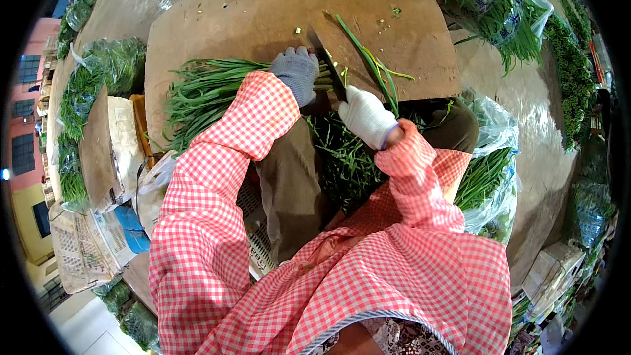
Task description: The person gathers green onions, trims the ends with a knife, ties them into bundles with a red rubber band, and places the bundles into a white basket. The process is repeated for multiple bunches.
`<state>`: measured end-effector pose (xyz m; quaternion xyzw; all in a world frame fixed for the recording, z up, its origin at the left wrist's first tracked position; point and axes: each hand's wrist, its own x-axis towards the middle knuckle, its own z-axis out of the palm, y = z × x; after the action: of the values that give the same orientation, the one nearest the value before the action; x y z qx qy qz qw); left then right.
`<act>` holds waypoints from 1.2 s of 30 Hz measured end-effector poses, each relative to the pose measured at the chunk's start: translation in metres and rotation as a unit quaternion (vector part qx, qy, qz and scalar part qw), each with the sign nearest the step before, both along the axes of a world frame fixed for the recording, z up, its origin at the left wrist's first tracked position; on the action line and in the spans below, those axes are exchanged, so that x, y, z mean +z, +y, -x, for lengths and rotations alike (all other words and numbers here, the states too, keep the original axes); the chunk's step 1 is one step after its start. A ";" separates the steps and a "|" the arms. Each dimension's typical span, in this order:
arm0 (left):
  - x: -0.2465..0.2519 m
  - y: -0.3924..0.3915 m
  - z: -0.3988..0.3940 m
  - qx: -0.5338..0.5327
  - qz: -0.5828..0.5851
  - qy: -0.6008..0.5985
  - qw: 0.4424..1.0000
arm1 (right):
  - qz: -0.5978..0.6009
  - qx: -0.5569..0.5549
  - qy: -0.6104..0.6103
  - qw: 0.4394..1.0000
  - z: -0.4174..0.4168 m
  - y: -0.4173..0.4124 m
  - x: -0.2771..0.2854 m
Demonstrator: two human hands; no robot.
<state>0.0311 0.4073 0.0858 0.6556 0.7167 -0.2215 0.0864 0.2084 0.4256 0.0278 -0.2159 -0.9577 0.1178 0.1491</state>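
Note:
A bundle of long green leafy stalks (212, 90), like garlic chives, lies on a wooden board (291, 0) with its leaf ends to the left. My left hand (297, 73), in a grey knit glove, presses down around the stalk ends. In a white knit glove, my right hand (367, 113) grips the handle of a broad-bladed knife (331, 67). The dark blade stands against the pale stalk ends, just right of my left hand. A few loose green and yellowed leaves (370, 62) lie on the board beyond the right hand, among small cut bits.
Dark green trimmings (345, 163) fill the space between my knees, under the board's near edge. Bagged greens (485, 192) stand to my right, and wrapped bundles (493, 10) lie at the far right. A white foam box (123, 143) and more bagged greens (116, 67) sit at left.

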 end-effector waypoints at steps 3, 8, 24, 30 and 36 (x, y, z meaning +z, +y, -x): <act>-0.002 0.002 0.003 0.010 -0.014 -0.028 0.999 | 0.056 -0.004 0.031 0.998 0.029 0.022 -0.017; 0.000 -0.002 0.005 0.022 -0.037 -0.067 0.997 | 0.227 -0.094 0.124 0.961 0.026 0.037 -0.047; 0.006 -0.066 0.038 0.084 -0.149 -0.164 0.972 | 0.441 -0.235 0.221 0.838 -0.056 0.044 -0.017; 0.010 -0.041 0.029 0.096 -0.053 -0.081 0.991 | 0.488 -0.208 0.284 0.799 -0.061 0.037 -0.005; 0.020 -0.021 0.052 0.088 -0.002 -0.167 0.982 | 0.524 -0.232 0.221 0.789 -0.062 0.034 0.001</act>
<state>-0.0212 0.3865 0.1057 0.6183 0.7472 -0.0992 0.2228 0.2702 0.4600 0.0285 -0.4449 -0.6113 0.6075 0.2436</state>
